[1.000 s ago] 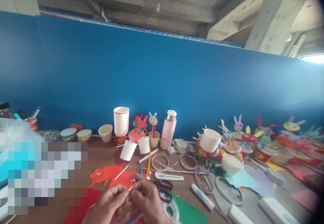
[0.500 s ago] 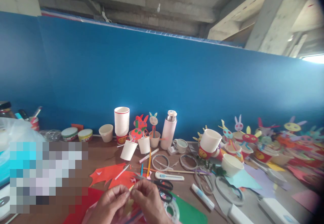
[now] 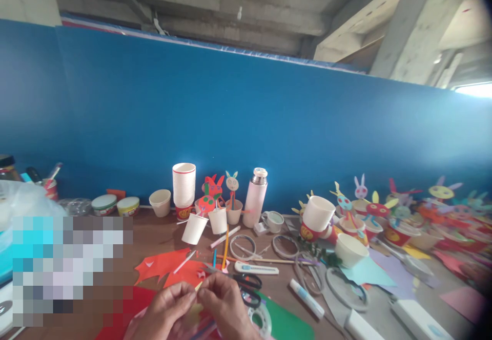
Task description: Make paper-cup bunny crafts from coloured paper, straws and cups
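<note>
Low at the front, my left hand (image 3: pixel 166 305) and my right hand (image 3: pixel 227 304) meet with their fingertips pinched together. Between them shows a small yellow piece of paper (image 3: pixel 199 285), mostly hidden by the fingers. Black-handled scissors (image 3: pixel 249 289) lie just beyond and to the right of my right hand. A roll of tape (image 3: pixel 264 319) rests beside that hand, on green paper (image 3: pixel 290 319). Red paper (image 3: pixel 132 309) is under and left of my left hand, and torn orange-red paper (image 3: pixel 165 264) lies ahead of both.
Behind stand stacked paper cups (image 3: pixel 184 186), a pink thermos (image 3: pixel 255 199) and cups with paper rabbits (image 3: pixel 232 184). A utility knife (image 3: pixel 257 268), a glue stick (image 3: pixel 306 298) and coiled cables (image 3: pixel 348 289) lie to the right. More rabbit cups (image 3: pixel 403 232) crowd the far right. A blue partition (image 3: pixel 215 109) rises behind.
</note>
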